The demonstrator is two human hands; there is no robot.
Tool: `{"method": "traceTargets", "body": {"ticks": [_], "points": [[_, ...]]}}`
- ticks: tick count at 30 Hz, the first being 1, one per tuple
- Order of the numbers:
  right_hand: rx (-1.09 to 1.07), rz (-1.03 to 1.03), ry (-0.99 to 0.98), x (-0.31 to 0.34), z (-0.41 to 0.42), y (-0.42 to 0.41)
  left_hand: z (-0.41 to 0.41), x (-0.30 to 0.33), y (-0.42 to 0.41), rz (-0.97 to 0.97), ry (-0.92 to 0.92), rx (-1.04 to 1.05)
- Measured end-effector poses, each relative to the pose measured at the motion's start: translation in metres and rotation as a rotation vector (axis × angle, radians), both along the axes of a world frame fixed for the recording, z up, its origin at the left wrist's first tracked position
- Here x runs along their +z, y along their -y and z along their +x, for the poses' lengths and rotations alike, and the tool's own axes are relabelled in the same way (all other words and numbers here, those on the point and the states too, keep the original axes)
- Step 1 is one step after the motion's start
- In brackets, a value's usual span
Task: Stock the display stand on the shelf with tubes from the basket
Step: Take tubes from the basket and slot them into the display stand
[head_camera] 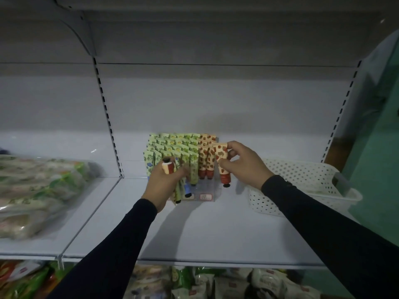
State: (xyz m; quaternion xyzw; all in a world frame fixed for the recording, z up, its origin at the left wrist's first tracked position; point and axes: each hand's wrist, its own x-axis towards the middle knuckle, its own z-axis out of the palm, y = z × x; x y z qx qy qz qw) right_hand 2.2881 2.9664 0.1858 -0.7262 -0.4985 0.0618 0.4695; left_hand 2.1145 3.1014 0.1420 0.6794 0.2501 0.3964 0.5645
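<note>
A clear display stand [210,192] sits on the white shelf [194,234], packed with rows of green tubes [172,145] and red strawberry tubes [205,162]. My right hand [244,162] pinches a strawberry tube [222,162] cap-down at the stand's right edge. In front of the stand's left side, my left hand [164,182] grips a bundle of several tubes [180,188]; a red-capped one [168,166] sticks up and green and blue ones hang below. The white perforated basket [302,180] stands to the right of the stand.
Bagged goods in clear plastic [36,190] lie on the neighbouring shelf section to the left. More packets [216,281] fill the shelf below. A green wall [377,147] bounds the right side. An upper shelf overhangs the top.
</note>
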Motion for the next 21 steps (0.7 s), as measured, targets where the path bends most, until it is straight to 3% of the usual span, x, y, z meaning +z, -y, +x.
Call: {"method": "traceTargets", "body": {"ticks": [10, 21], "points": [[-0.205, 0.013, 0.247, -0.015, 0.003, -0.029, -0.023, -0.026, -0.005, -0.016, -0.053, 0.079], [-0.146, 0.048, 0.197, -0.019, -0.007, -0.048, -0.026, -0.035, -0.007, 0.056, -0.087, 0.038]]}}
